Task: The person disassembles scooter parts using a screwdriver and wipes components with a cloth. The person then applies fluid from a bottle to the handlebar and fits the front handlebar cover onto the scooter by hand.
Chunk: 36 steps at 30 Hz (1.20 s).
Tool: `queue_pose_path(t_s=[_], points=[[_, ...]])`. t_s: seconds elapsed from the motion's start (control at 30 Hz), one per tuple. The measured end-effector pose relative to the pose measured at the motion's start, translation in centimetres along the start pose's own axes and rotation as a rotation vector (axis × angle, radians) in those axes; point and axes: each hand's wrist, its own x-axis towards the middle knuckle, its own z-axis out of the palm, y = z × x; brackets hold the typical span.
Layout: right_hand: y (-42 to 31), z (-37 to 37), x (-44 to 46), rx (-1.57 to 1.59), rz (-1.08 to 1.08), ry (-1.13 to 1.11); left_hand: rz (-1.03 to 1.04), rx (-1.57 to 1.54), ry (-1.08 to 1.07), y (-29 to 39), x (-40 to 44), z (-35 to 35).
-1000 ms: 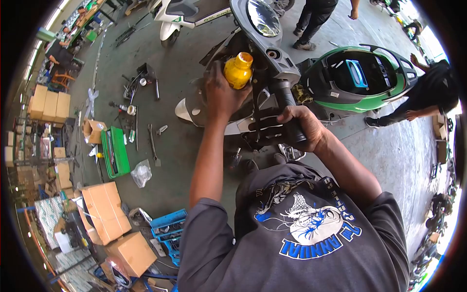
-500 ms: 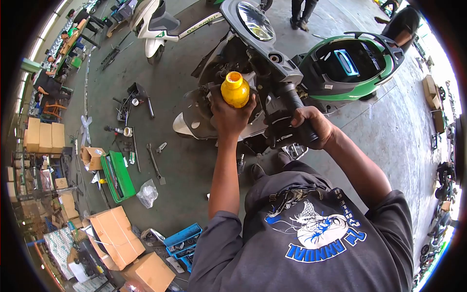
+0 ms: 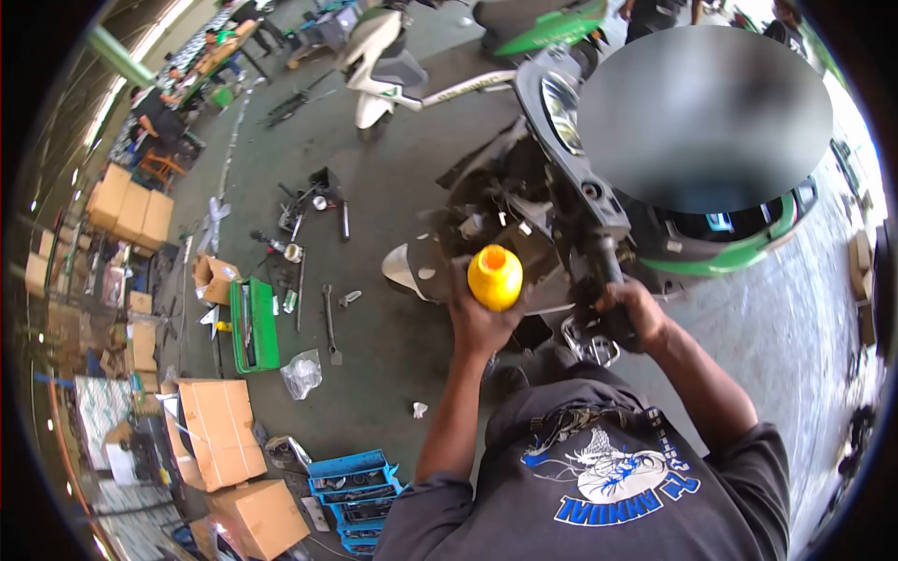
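Note:
A yellow bottle (image 3: pixel 495 279) with an open, uncapped mouth is in my left hand (image 3: pixel 485 323), fingers wrapped round its sides. My right hand (image 3: pixel 638 316) closes round the black handlebar grip (image 3: pixel 606 262) of a scooter. The scooter's grey front panel (image 3: pixel 568 131) carries the headlight, and beneath it the dark inner parts (image 3: pixel 510 210) lie exposed. The bottle is over the lower part of this opened front, close to the handlebar.
A green toolbox (image 3: pixel 254 325), a wrench (image 3: pixel 331 327) and a plastic bag (image 3: pixel 301 374) lie on the floor to the left. Cardboard boxes (image 3: pixel 223 435) and a blue toolbox (image 3: pixel 351 465) stand lower left. A white scooter (image 3: pixel 377 79) is behind. A blurred patch covers part of the upper right.
The whole view has shifted, with the scooter now further right and lower. My left hand still holds the bottle, now lower in view. My right hand stays on the grip.

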Motion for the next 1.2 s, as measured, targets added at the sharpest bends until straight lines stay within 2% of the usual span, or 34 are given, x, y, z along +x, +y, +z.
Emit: queue_pose_path(t_s=[0.03, 0.07, 0.2, 0.33, 0.37, 0.4, 0.53, 0.57, 0.7, 0.73, 0.77, 0.83, 0.9, 0.97, 1.0, 1.03, 1.07, 1.13, 1.2], points=[[0.0, 0.6, -0.2, 0.046, 0.028, 0.015, -0.021, -0.024, 0.004, 0.6, -0.4, -0.4], [0.3, -1.0, 0.5, -0.025, 0.08, -0.129, -0.086, -0.066, 0.019, 1.6, -0.9, -0.8], [1.6, -3.2, 1.9, 0.023, 0.142, -0.05, -0.058, 0.027, 0.102, 2.1, -2.9, -2.2], [2.0, -2.5, 1.9, 0.026, 0.08, 0.031, -0.151, 0.021, 0.153, 0.9, -5.7, -3.1], [0.9, -1.7, 0.7, -0.132, 0.015, 0.019, -0.156, 0.016, 0.157, 0.9, -5.9, -3.1], [0.0, 0.2, -0.2, -0.041, 0.089, 0.046, -0.144, 0.009, 0.177, 0.8, -6.2, -3.2], [-0.3, 1.0, -0.3, -0.16, -0.068, 0.029, -0.122, -0.026, 0.219, 2.5, -6.1, -3.3], [-0.3, 0.6, 0.2, -0.198, -0.06, -0.002, -0.131, -0.01, 0.309, 2.9, -6.4, -2.7], [-0.8, 1.2, -0.4, -0.145, 0.035, 0.002, -0.173, -0.13, 0.342, 4.9, -6.0, -1.9], [-0.6, 1.0, -0.2, -0.192, -0.002, 0.006, -0.181, -0.15, 0.346, 5.1, -6.3, -2.1], [-0.5, 0.6, 0.1, -0.19, 0.029, 0.005, -0.151, -0.071, 0.337, 3.8, -6.9, -2.8], [0.5, -0.1, 0.6, -0.262, -0.175, -0.047, -0.279, -0.093, 0.264, 4.8, -6.8, -3.4], [1.5, -0.9, 1.4, -0.264, -0.251, -0.047, -0.259, -0.113, 0.261, 6.3, -6.3, -3.3], [-0.7, 1.4, -0.5, -0.231, -0.068, 0.066, -0.228, -0.067, 0.295, 6.2, -6.5, -3.6], [-0.2, 0.8, 0.1, -0.343, -0.097, 0.114, -0.215, -0.075, 0.338, 6.1, -6.5, -3.5], [-0.3, 0.9, 0.1, -0.307, -0.063, 0.138, -0.234, -0.077, 0.331, 6.6, -6.5, -3.6], [-0.8, 1.0, -0.3, -0.507, -0.112, 0.094, -0.241, -0.065, 0.308, 6.4, -6.6, -3.9], [-0.4, -0.3, -0.3, -0.711, -0.146, 0.035, -0.262, -0.046, 0.297, 6.1, -6.8, -4.3], [0.9, -1.7, 0.4, -0.818, -0.297, 0.079, -0.2, -0.05, 0.331, 5.8, -7.0, -4.4]])
